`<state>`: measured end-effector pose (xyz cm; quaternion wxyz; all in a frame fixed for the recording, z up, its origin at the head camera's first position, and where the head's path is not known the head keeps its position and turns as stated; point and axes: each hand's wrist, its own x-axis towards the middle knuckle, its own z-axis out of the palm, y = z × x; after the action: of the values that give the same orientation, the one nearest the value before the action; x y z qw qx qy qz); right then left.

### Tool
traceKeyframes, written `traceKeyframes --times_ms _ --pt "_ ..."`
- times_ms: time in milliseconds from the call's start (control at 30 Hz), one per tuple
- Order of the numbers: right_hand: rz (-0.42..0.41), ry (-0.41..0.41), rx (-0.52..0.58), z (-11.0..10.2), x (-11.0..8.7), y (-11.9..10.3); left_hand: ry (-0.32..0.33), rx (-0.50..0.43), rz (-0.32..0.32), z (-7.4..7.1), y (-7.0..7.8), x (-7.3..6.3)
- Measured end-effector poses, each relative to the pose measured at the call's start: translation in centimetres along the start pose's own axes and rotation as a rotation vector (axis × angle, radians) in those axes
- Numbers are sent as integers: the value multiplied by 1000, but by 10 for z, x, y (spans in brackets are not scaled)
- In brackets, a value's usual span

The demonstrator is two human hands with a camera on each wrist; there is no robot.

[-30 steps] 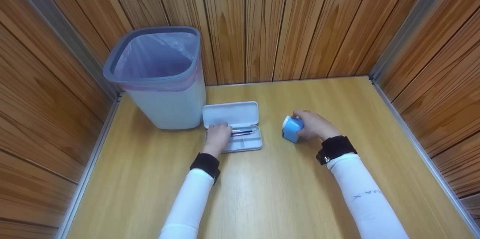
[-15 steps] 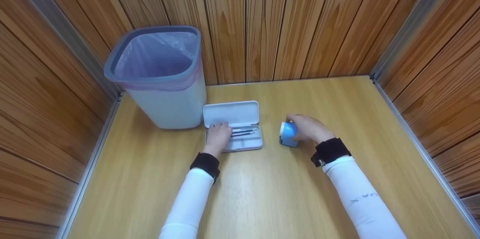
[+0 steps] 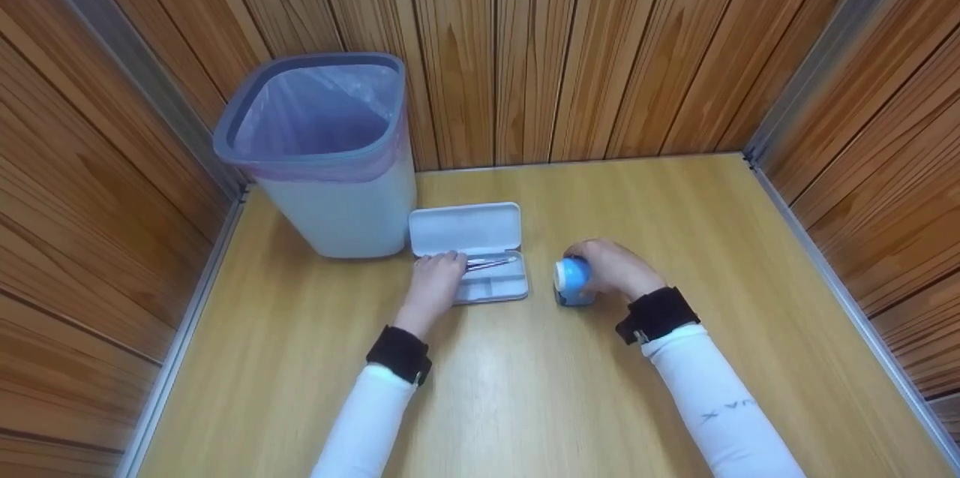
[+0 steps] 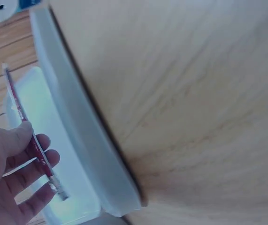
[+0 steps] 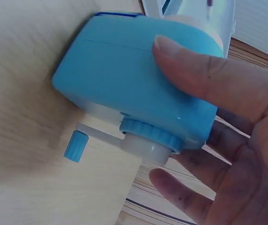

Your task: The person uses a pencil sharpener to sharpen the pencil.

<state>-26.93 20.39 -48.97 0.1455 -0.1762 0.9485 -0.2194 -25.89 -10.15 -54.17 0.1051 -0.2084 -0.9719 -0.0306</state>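
Observation:
Between thumb and fingers, my left hand (image 3: 437, 279) pinches a slim dark-red pencil (image 4: 33, 136), which has a silvery band near its lower end in the left wrist view. The hand is over the left part of an open white pencil case (image 3: 491, 289), its lid (image 3: 465, 229) laid back. My right hand (image 3: 619, 268) grips a blue crank pencil sharpener (image 3: 573, 279) to the right of the case. Its crank handle (image 5: 76, 146) shows in the right wrist view, with my thumb across the blue body. Whether the sharpener's base fully touches the table cannot be told.
A white waste bin (image 3: 337, 215) with a grey rim and a clear liner stands at the back left, close to the case. Wood-panelled walls (image 3: 525, 50) enclose the table (image 3: 495, 395) at the back and sides.
My right hand has moved the sharpener left and nearer, turning it so its pale end faces more towards me. My left hand has started lifting the pencil slightly from the case.

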Motion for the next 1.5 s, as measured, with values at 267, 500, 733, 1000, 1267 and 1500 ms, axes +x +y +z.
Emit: traceKeyframes --times_ms 267,500,733,1000,1267,1500 --pt "-43 -23 -9 5 -1 -7 -4 -199 -16 -11 8 -18" --pt "-93 -9 -18 9 1 -14 65 -236 -8 -16 12 -25" --pt "-109 -21 25 16 7 -18 75 -197 19 -15 16 -27" --pt "-110 -25 36 15 8 -21 33 -179 22 -17 21 -26" --pt "-97 -26 39 15 8 -21 18 -154 5 -11 23 -27" --pt "-102 -32 44 16 9 -21 0 -150 8 -10 25 -27"
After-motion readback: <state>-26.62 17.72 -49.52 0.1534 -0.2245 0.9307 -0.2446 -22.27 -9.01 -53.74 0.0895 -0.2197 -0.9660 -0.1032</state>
